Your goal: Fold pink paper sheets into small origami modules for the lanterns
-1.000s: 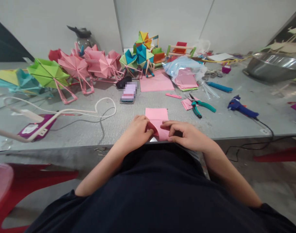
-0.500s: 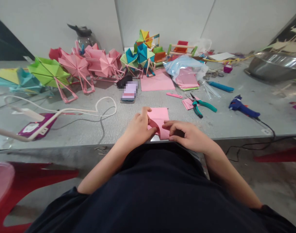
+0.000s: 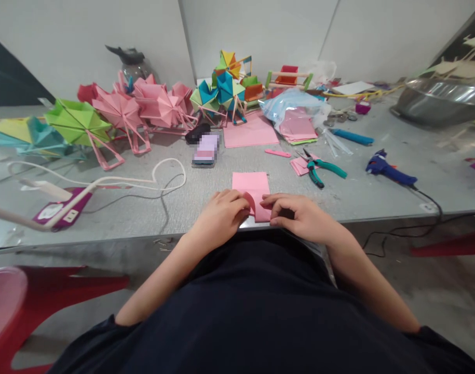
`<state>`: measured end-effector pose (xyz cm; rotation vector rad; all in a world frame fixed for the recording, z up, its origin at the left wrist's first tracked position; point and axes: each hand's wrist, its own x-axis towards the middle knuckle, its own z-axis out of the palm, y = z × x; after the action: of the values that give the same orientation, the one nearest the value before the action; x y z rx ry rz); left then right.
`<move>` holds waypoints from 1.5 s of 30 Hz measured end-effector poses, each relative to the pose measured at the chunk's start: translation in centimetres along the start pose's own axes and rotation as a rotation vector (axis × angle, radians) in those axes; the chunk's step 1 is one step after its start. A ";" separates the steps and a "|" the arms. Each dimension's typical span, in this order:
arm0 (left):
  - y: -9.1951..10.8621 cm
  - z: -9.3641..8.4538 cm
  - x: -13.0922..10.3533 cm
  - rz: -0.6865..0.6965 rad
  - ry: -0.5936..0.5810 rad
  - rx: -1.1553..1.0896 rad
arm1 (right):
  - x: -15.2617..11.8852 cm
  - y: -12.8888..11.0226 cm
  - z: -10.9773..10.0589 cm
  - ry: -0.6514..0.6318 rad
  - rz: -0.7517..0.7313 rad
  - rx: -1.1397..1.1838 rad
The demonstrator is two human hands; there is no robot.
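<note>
Pink paper (image 3: 250, 181) is being held on the grey table (image 3: 198, 192), close to its near edge. From the paper's eight o'clock, its curled part is being pinched by the closed fingers of the left hand (image 3: 224, 213); from four o'clock, its right side is being steadied by the right hand (image 3: 295, 214), loosely open. Across the sheet, a probable crease is already being shown, but the curl is not yet being flattened, so this fold is seemingly being left incomplete.
</note>
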<state>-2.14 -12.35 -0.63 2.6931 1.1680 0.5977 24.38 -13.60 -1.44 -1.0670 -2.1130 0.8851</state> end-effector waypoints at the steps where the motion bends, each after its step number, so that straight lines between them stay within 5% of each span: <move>1: 0.0 0.0 -0.3 0.046 0.004 0.013 | 0.0 0.0 -0.1 -0.006 0.005 -0.003; 9: 0.9 0.9 -3.2 0.212 -0.017 0.231 | 0.2 0.0 0.0 0.002 0.025 0.024; 29: 0.6 0.4 -4.1 0.159 -0.170 0.260 | 0.4 0.4 0.0 -0.014 0.012 0.051; 45: 0.6 -0.1 -4.7 0.040 -0.133 0.281 | 0.3 -0.3 0.4 -0.002 -0.026 -0.022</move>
<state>-4.70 -16.20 -1.81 2.9394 1.2490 0.2704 23.80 -13.64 -1.40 -1.0478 -2.1379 0.8528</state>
